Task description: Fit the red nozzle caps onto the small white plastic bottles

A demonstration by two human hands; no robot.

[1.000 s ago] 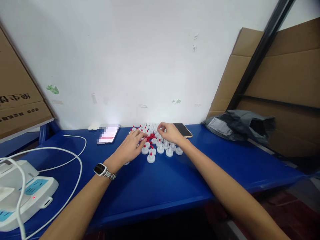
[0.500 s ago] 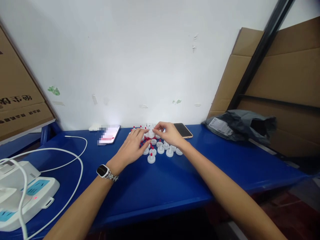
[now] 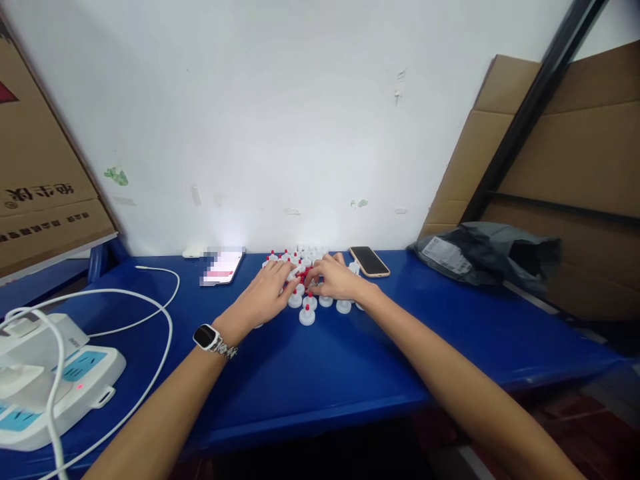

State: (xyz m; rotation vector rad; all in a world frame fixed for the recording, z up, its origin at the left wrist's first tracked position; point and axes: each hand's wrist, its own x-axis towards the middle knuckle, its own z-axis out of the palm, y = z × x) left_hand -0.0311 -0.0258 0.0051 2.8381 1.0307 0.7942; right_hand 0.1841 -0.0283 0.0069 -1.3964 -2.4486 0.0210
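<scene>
White nozzle caps (image 3: 307, 316), several with small red tips, are spread over the blue table under and around both hands. My left hand (image 3: 267, 290) is closed, holding a white cap (image 3: 296, 272) between thumb and fingers. Close to its right, my right hand (image 3: 334, 277) reaches down with bent fingers into loose red tips (image 3: 303, 273) among the caps. Its fingertips are drawn together there, and whatever is between them is hidden. A watch (image 3: 206, 337) is on the left wrist.
Behind the caps, a phone (image 3: 370, 261) lies at the right and a lit phone (image 3: 223, 265) at the left. A power strip (image 3: 100, 373) with white cables occupies the left front. A grey plastic bag (image 3: 480, 253) rests at the right, by cardboard (image 3: 470, 153).
A white cap that was in my right fingertips is now in my left hand, whose fingers have closed. My right hand has lowered into the red tips. The view has shifted slightly.
</scene>
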